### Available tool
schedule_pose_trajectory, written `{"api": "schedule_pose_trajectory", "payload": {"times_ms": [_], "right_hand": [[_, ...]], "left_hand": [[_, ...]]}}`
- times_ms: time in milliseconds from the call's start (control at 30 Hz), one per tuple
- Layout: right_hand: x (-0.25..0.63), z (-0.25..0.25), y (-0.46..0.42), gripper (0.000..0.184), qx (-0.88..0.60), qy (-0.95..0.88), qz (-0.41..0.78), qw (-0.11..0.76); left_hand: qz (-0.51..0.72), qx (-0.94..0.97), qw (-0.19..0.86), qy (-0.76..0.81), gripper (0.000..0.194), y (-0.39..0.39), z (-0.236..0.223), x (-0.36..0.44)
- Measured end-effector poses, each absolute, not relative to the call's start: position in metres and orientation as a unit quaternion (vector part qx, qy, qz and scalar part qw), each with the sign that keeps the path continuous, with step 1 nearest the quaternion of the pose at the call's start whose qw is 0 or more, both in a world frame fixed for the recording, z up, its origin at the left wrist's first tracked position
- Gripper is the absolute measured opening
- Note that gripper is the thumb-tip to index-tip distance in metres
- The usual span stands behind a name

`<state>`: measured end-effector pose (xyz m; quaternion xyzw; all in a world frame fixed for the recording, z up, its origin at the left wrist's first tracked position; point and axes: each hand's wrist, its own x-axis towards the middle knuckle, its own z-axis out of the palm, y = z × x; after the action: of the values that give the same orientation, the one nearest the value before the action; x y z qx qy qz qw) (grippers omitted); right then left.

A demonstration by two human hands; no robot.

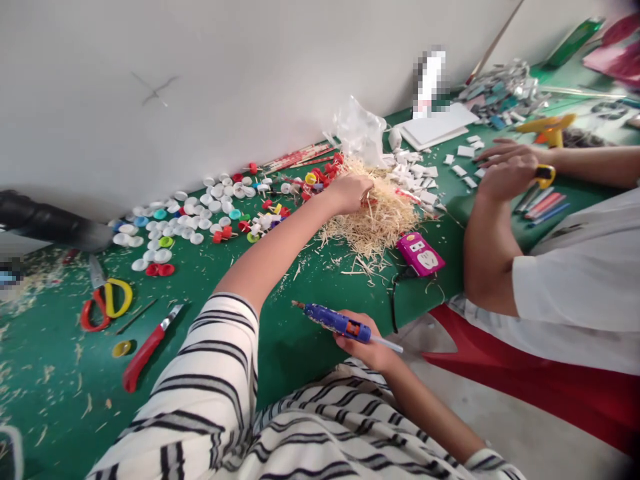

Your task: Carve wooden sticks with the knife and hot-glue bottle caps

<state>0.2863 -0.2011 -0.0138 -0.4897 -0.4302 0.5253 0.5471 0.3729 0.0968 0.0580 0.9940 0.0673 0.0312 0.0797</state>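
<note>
The right hand [367, 340] is wrapped around a blue glue gun [335, 321], held above the near edge of the green table [295, 360]. The gun's nozzle points left, and a pale glue stick [390, 344] pokes out of its back end on the right.

The left hand [350, 193] reaches far across the table, its fingers curled into the left side of a straw pile [387, 223]. Whether they grasp any straw, I cannot tell.

A purple socket block [421, 255] lies just right of the straw, on the near side. Behind the pile is a clear plastic bag [360, 130], with small white blocks [417, 170] to its right. Left of the pile, many white and coloured caps [200, 207] spread along the wall, and patterned sticks [300, 157] lie at the far side.

On the left, scissors [119, 298] with 1 red and 1 yellow handle lie near a red-handled knife [150, 347]. At the right, 1 co-worker's forearms [585, 165] rest at the table, beside some coloured pens [545, 205].
</note>
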Motion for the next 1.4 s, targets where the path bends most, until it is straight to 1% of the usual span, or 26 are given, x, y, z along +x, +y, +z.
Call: {"api": "schedule_pose_trajectory", "payload": {"times_ms": [100,267,400,467,567,767,967,1067,1200,1267,1333,1400], "right_hand": [[0.286,-0.013,-0.201,0.029,-0.494,-0.431,0.521,0.547],[0.285,-0.014,-0.201,0.036,-0.503,-0.431,0.519,0.541],[0.285,-0.014,-0.201,0.035,-0.504,-0.433,0.515,0.542],[0.285,-0.014,-0.201,0.032,-0.499,-0.437,0.513,0.545],[0.285,-0.013,-0.201,0.031,-0.494,-0.435,0.517,0.547],[0.286,-0.011,-0.199,0.033,-0.501,-0.435,0.515,0.542],[0.286,-0.012,-0.200,0.036,-0.504,-0.436,0.514,0.539],[0.286,-0.014,-0.201,0.040,-0.505,-0.428,0.522,0.537],[0.286,-0.015,-0.201,0.041,-0.506,-0.422,0.528,0.535],[0.286,-0.015,-0.201,0.041,-0.511,-0.423,0.525,0.533],[0.286,-0.014,-0.201,0.041,-0.516,-0.425,0.518,0.533],[0.286,-0.014,-0.201,0.041,-0.519,-0.427,0.513,0.534]], "left_hand": [[0.020,0.995,0.077,0.067,0.031,0.094,0.060,0.367],[-0.006,0.995,0.073,0.069,0.026,0.099,0.071,0.375],[-0.004,0.997,0.062,0.047,0.038,0.098,0.070,0.383],[0.016,0.998,0.056,0.038,0.039,0.093,0.064,0.381],[0.026,0.997,0.046,0.054,0.037,0.084,0.056,0.372],[0.018,0.996,0.058,0.067,0.031,0.081,0.051,0.350],[0.028,0.995,0.061,0.067,0.030,0.081,0.052,0.342],[0.021,0.996,0.076,0.053,0.035,0.087,0.060,0.341],[0.050,0.990,0.127,0.039,0.052,0.100,0.079,0.330],[0.069,0.986,0.143,0.052,0.057,0.105,0.090,0.317],[0.086,0.983,0.148,0.068,0.057,0.107,0.100,0.297],[0.110,0.979,0.146,0.085,0.052,0.105,0.107,0.269]]}}
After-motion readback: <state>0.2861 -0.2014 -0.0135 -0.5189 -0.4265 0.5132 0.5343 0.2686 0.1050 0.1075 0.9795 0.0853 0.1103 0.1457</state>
